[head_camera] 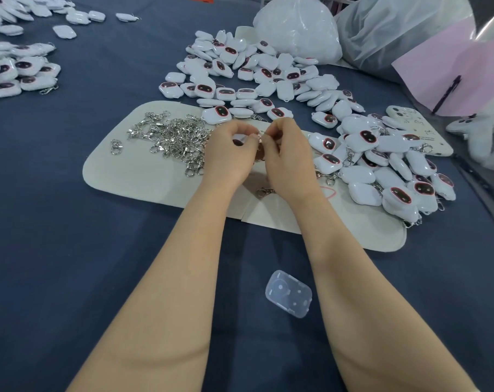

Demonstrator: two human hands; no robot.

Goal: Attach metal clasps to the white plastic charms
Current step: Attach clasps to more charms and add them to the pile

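Observation:
My left hand (228, 154) curls its fingers round a white plastic charm (238, 142), of which only a dark patch shows. My right hand (286, 157) pinches a small metal clasp (260, 136) right beside it, over the white mat (143, 171). The two hands meet at their fingertips. A heap of loose metal clasps (175, 137) lies on the mat just left of my left hand. A big pile of white charms (257, 77) with dark oval faces spreads behind the hands. More charms (387, 171), some with clasps, lie to the right.
A clear plastic case (288, 297) lies on the dark blue cloth near my right forearm. One lone clasp (265, 191) sits on the mat under my right wrist. Another charm pile (16, 72) lies far left. White plastic bags (296, 26) and a pink sheet (461, 72) stand at the back right.

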